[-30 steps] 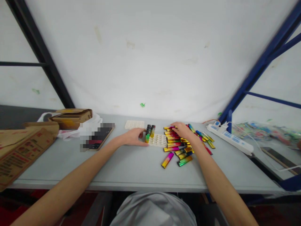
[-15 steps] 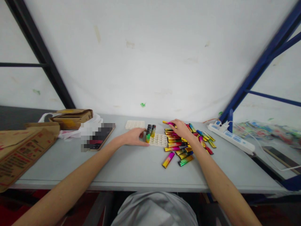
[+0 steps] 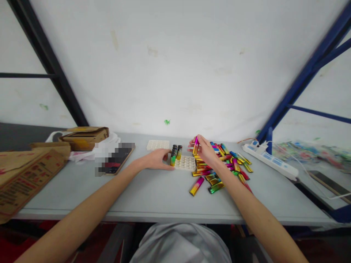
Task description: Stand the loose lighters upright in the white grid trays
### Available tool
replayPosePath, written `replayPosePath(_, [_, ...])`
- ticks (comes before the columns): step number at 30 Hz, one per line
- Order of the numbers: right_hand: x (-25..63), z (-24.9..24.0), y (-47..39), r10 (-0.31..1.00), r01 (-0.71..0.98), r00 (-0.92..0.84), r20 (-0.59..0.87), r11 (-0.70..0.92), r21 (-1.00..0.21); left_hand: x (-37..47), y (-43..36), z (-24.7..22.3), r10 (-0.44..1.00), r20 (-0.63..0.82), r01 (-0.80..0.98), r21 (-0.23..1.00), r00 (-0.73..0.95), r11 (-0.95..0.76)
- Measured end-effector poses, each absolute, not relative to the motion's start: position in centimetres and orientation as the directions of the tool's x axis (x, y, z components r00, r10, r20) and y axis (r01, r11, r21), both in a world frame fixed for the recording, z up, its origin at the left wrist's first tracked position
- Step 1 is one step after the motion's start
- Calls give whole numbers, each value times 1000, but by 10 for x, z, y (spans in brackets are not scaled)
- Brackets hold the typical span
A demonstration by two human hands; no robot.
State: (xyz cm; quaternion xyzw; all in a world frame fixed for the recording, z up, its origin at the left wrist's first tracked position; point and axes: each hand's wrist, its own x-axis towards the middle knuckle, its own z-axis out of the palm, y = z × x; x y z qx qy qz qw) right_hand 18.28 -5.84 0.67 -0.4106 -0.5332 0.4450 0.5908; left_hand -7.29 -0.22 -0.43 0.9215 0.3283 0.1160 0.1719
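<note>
The right hand (image 3: 205,149) is closed on a magenta-and-gold lighter (image 3: 196,145), held nearly upright above the bench (image 3: 153,193), right of the frame's centre. Its other fingers are spread behind the lighter.

The left hand (image 3: 157,159) lies just left of the frame's centre, at the left end of the near tray (image 3: 188,163). Its thumb and fingers are apart, thumb towards the front edge and fingers towards the back; whether they press on the tray cannot be told. Just beside the fingertips, a small group of standing lighters (image 3: 173,159) with black tops fills the left part of the tray. The cups to their right hold no lighters. Behind the left hand, the far tray (image 3: 158,145) lies flat, its visible cups empty.

A pile (image 3: 216,178) of shiny lighters in gold, red, magenta, green and blue spreads over the bench under and around the right hand and forearm, right of the near tray. A loose lighter (image 3: 196,186), magenta and gold, lies in front of the pile, apart from it.

At the left of the frame are a phone (image 3: 120,159), partly pixelated, a white bag (image 3: 108,140), a small box (image 3: 85,138) and a larger box (image 3: 35,171). At the right, a white power strip (image 3: 270,160) with plugs runs slantwise, with a dark phone (image 3: 327,182) beyond it.
</note>
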Motion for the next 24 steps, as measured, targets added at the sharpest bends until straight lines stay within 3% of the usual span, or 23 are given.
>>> replayPosePath(3, [169, 10, -68, 970, -160, -115, 212, 193, -968, -73, -2, -4, 647, 99, 570, 384, 756, -726])
replayPosePath(8, [150, 7, -77, 977, -79, -191, 96, 82, -993, -72, -4, -2, 643, 93, 567, 388, 760, -727])
replayPosePath(18, [130, -8, -77, 999, -36, -10, 32, 32, -999, -73, -3, -4, 638, 105, 560, 386, 763, -733])
replayPosePath(24, [132, -10, -75, 998, -83, 1, 62, 61, -995, -73, -2, -6, 649, 106, 564, 404, 754, -721])
